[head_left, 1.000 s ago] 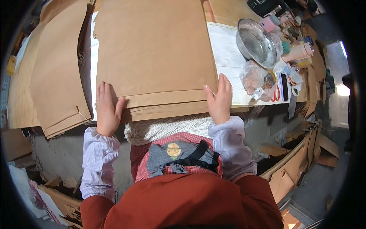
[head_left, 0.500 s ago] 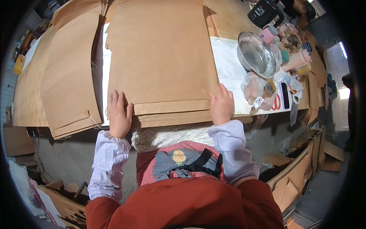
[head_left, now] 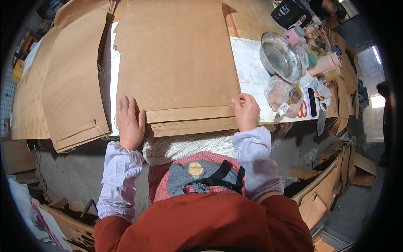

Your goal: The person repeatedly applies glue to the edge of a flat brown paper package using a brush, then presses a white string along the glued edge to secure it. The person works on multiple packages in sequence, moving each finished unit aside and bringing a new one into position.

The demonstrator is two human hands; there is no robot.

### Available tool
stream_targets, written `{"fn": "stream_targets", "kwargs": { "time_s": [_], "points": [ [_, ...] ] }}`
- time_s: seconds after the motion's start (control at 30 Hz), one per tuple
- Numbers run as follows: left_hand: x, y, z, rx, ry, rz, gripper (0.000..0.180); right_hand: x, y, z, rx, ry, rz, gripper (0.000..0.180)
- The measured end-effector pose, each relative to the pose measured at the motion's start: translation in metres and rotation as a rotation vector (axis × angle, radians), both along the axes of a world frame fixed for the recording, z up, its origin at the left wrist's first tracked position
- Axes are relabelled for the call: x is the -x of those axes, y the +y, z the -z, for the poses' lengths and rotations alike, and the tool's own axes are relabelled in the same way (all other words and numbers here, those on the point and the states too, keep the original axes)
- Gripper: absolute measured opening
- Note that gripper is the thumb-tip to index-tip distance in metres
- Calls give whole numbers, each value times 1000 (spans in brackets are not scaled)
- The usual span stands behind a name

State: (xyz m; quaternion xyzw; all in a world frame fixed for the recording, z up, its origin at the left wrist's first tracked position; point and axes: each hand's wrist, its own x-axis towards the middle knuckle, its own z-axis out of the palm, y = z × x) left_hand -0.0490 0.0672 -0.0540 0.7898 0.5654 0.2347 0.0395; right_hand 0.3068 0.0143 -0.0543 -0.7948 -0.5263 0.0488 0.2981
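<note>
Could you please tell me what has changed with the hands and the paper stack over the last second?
The right hand has curled from lying flat to pinching the folded edge of the top brown paper sheet at its right corner. The left hand stays flat on the stack's left corner. The metal bowl and the bundle of white string are unchanged.

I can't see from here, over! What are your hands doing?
Left hand flat on brown paper stack. Right hand pinching its folded edge. Metal bowl off right, nothing blocking.
</note>
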Motion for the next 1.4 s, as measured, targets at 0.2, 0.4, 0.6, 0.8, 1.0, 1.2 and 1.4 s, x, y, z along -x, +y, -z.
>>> {"fn": "stream_targets", "kwargs": {
  "time_s": [0.2,0.4,0.6,0.8,1.0,1.2,1.4],
  "points": [
    [0,0,-1,-19,12,7,49,4,-2,0,17,12,39,26],
    [0,0,1,-45,28,9,49,2,-4,0,-97,-82,14,24],
    [-1,0,0,-41,32,-9,47,1,-5,0,-13,85,62,25],
    [-2,0,1,-29,34,-7,48,3,-5,-1,-56,108,71,25],
    [-1,0,2,-30,39,-9,48,0,-5,-6,25,156,101,24],
    [-3,0,2,-3,18,6,49,14,-6,1,-100,-280,-65,13],
    [15,-10,-22,18,-464,-272,59,-20,-20,-54,-226,1308,77,32]
  ]
}}
